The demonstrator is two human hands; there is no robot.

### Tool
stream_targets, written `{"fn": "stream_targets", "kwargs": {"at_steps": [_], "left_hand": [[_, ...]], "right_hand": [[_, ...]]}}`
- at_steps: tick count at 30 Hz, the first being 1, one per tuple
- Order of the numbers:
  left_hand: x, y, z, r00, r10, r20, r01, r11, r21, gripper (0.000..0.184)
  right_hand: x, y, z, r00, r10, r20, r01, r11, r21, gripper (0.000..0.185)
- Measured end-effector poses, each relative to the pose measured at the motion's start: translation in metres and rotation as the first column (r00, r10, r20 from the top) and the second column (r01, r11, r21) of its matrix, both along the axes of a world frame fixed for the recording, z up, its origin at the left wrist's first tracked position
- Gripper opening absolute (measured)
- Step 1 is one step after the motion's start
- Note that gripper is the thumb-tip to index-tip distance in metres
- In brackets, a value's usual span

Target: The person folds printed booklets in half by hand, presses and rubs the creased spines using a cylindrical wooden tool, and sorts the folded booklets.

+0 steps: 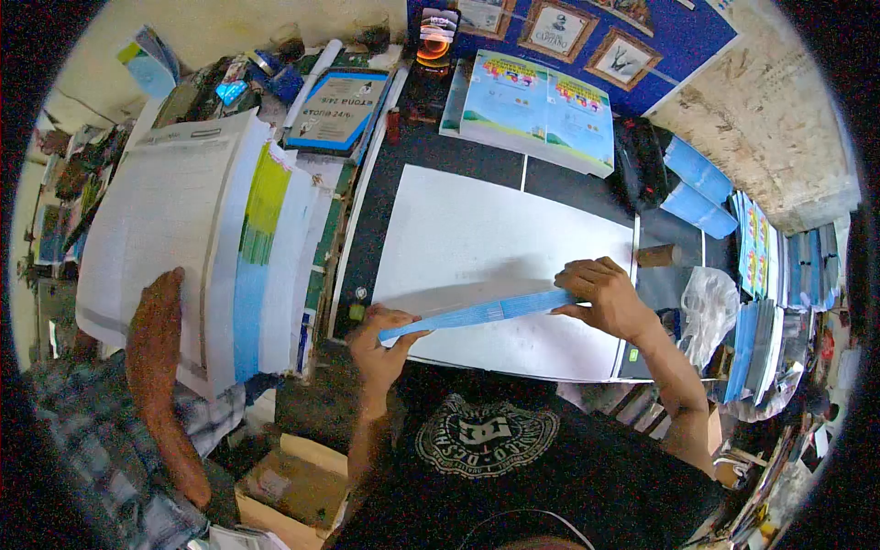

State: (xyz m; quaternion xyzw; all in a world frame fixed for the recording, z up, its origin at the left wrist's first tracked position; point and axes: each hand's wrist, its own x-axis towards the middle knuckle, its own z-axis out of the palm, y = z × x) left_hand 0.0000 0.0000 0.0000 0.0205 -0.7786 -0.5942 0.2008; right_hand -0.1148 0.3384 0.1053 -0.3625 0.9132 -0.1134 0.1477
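A thin stack of blue-edged sheets (490, 313) is held on edge above a large white sheet (495, 238) on the dark work surface. My left hand (380, 344) pinches the stack's left end between thumb and fingers. At its right end my right hand (605, 298) grips the stack, fingers on top and thumb below. The stack slopes slightly, its left end nearer to me. Its faces are hardly visible from this angle.
A co-worker's hand (160, 316) rests against a tall paper pile (165, 211) at left. Printed colourful sheets (536, 110) lie stacked at the back, near a phone (436, 41). Blue booklets (697, 174) and a clear plastic bag (709, 312) stand at right. An open box (293, 486) sits below left.
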Motion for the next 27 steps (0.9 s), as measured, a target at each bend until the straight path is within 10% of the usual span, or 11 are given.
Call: {"fn": "stream_targets", "kwargs": {"at_steps": [15,27], "left_hand": [[0.015,-0.013,0.008,0.989,-0.031,0.143,0.041,0.997,-0.07,0.026],[0.051,0.017,0.02,0.932,0.175,0.316,-0.157,0.984,-0.082,0.065]], "right_hand": [[0.021,0.041,-0.04,0.989,-0.143,0.045,0.15,0.948,-0.279,0.03],[0.077,0.008,-0.094,0.709,-0.461,0.534,0.704,0.412,-0.579,0.07]]}}
